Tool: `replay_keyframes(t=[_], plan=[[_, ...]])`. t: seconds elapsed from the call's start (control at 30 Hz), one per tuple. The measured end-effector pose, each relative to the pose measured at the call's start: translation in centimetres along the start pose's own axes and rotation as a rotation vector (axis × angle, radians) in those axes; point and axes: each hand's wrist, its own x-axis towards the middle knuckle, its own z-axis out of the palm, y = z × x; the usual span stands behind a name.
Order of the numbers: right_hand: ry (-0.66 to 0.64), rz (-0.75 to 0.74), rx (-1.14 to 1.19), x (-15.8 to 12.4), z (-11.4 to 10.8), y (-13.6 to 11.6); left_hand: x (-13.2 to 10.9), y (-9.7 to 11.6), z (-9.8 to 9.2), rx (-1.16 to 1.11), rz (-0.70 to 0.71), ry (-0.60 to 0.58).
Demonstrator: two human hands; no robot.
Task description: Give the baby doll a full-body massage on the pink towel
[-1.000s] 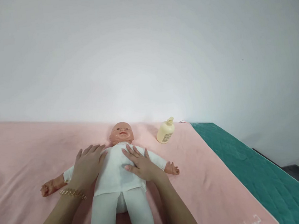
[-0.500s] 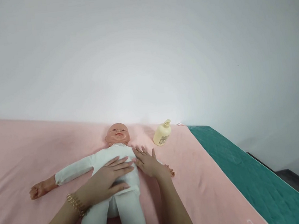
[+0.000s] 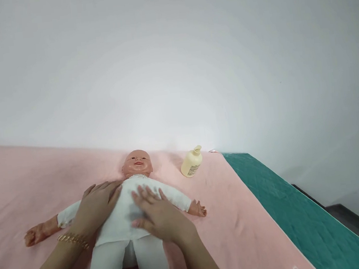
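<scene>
A baby doll point(image 3: 121, 223) in a white cloth suit lies on its back, arms spread wide and head toward the wall. My left hand point(image 3: 99, 204), with a gold bracelet point(image 3: 73, 240) at its wrist, rests over the doll's shoulder and upper arm on the left of the view, fingers stretched out. On the doll's chest and belly lies my right hand point(image 3: 157, 212), its fingers spread and slightly blurred. Neither hand grips anything. A pale yellow pump bottle point(image 3: 191, 162) stands beyond the doll's other arm, apart from both hands.
Pink cloth point(image 3: 233, 206) spreads under the doll and bottle. To the right runs a green cover point(image 3: 291, 208), with a dark ledge point(image 3: 354, 218) past it. A pale wall point(image 3: 165, 67) rises behind the far edge.
My left hand has slid from the doll's belly to its shoulder at the left. My right hand has moved from the arm at the right onto the chest. The view has shifted slightly.
</scene>
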Motion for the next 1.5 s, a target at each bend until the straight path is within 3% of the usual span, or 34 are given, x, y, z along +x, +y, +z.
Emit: replay_keyframes(t=[0.13, 0.33, 0.57, 0.7, 0.77, 0.87, 0.97, 1.13, 1.2, 1.3, 1.4, 1.5], plan=[[-0.143, -0.233, 0.032, 0.0, 1.8, -2.2, -0.1, 0.2, -0.7, 0.098, -0.011, -0.058], [-0.152, -0.264, 0.017, 1.0, 2.4, -1.6, -0.4, 0.0, -1.0, 0.151, -0.022, -0.07], [-0.073, -0.013, 0.003, 2.0, 1.1, 1.2, 0.5, -0.7, 0.2, -0.179, -0.011, 0.09], [-0.058, 0.147, 0.02, 1.8, 0.4, 3.1, 0.6, 0.5, -0.2, -0.379, 0.011, 0.119], [-0.055, 0.208, 0.025, 1.5, 0.0, 3.7, 0.1, 1.9, -1.1, -0.483, 0.096, 0.045], [-0.057, 0.272, 0.006, 1.0, -0.6, 4.0, -1.0, 4.2, -2.9, -0.597, 0.304, -0.175], [-0.056, 0.346, -0.034, 0.5, -1.1, 4.0, -1.7, 5.7, -3.9, -0.554, 0.476, -0.354], [-0.053, 0.393, -0.066, 0.2, -1.4, 4.9, -1.5, 5.2, -3.0, -0.361, 0.608, -0.437], [-0.045, 0.398, -0.064, 0.2, -1.4, 5.2, -1.3, 4.3, -1.8, -0.293, 0.601, -0.417], [-0.041, 0.406, -0.05, 0.2, -1.3, 5.5, -1.1, 2.3, 0.5, -0.194, 0.52, -0.293], [-0.037, 0.407, -0.047, 0.1, -1.4, 5.2, -0.9, 0.3, 2.6, -0.11, 0.339, -0.172], [-0.026, 0.401, -0.053, 0.0, -1.7, 4.4, -0.8, -1.0, 2.9, -0.019, 0.138, -0.157]])
